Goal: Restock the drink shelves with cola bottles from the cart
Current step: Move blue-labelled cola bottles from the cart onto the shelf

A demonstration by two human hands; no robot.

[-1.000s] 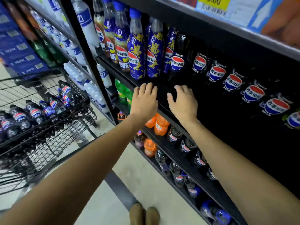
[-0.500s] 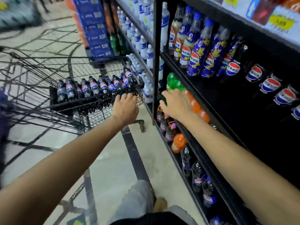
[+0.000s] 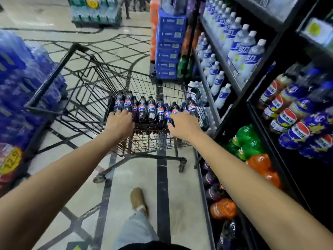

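A row of dark cola bottles (image 3: 151,110) with red-white-blue labels lies in the upper basket of the black wire cart (image 3: 86,91). My left hand (image 3: 119,124) rests on the two leftmost bottles (image 3: 124,103), fingers curled over their near ends; whether it grips them is hidden. My right hand (image 3: 184,124) is wrapped around one bottle (image 3: 168,115) near the right end of the row. The drink shelves (image 3: 259,112) stand to the right, holding cola and other bottles.
The shelf edge runs close along the cart's right side. Water bottles (image 3: 241,49) fill the upper shelves, green and orange bottles (image 3: 252,150) the lower ones. Stacked blue cases (image 3: 168,46) stand beyond the cart, wrapped blue packs (image 3: 21,91) at left. My shoe (image 3: 138,199) is on the floor.
I turned from the shelf to the cart. Both hands left the shelf edge and moved onto the bottles in the cart's upper basket; the right hand closed around one.
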